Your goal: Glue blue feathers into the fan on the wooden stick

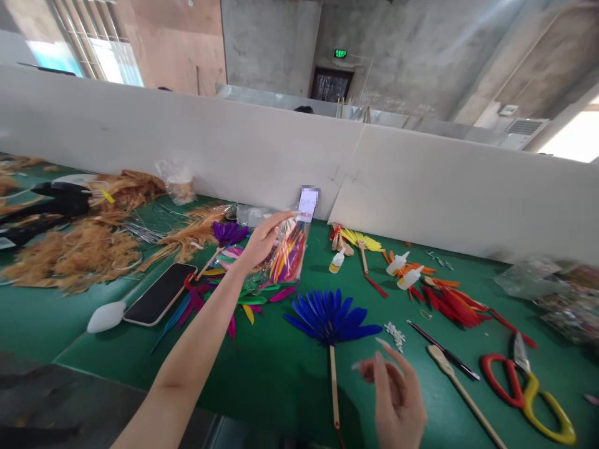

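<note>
My left hand (266, 241) reaches out over a clear bag of colourful feathers (290, 252), its fingers stretched toward a lit phone (307, 204) leaning on the white partition. Whether a fingertip touches the screen or the bag, I cannot tell. Near the front of the table my right hand (397, 399) hovers with loosely bent fingers apart and nothing in them. Just left of it lies a blue feather fan (330, 318) with a pale wooden handle (334, 386). Small white pieces (395, 337) lie in a heap beyond the fingertips.
Scissors (521, 386), dark tweezers (444, 350) and a wooden stick (461, 393) lie at right. Behind are glue bottles (336, 260), a yellow fan (361, 241) and red feathers (458, 304). At left are a dark-screened phone (161, 293), a white mouse (106, 317) and brown fibres (79, 252).
</note>
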Demonstrator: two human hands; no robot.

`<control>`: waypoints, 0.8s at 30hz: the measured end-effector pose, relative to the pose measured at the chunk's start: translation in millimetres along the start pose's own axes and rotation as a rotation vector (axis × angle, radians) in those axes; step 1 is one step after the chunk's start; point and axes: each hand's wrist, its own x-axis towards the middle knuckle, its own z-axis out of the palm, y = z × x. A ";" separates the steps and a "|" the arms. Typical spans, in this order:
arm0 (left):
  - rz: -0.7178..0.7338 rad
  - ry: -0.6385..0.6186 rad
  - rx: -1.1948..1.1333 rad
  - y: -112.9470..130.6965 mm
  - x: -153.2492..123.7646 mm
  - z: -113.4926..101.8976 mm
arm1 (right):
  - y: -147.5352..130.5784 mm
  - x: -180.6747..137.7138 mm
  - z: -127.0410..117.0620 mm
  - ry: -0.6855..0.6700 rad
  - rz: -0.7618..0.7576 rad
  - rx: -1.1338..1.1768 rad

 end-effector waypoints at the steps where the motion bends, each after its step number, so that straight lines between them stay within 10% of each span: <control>1: 0.031 -0.020 -0.059 11.9 -0.6 -2.0 | -8.3 4.0 5.4 -0.060 0.000 0.027; 6: 0.184 -0.114 -0.446 65.1 -7.2 -4.7 | -40.9 38.1 46.5 -0.482 0.020 0.319; 11: 0.274 -0.199 -0.334 87.3 -13.3 -18.5 | -64.6 58.3 72.8 -0.854 0.306 0.523; 18: -0.004 0.255 -0.250 56.0 -7.4 -33.9 | -68.3 76.7 76.9 -0.612 0.185 0.336; 24: -0.491 -0.190 -0.700 50.5 -41.4 10.2 | -57.8 91.4 96.8 -0.425 0.080 0.321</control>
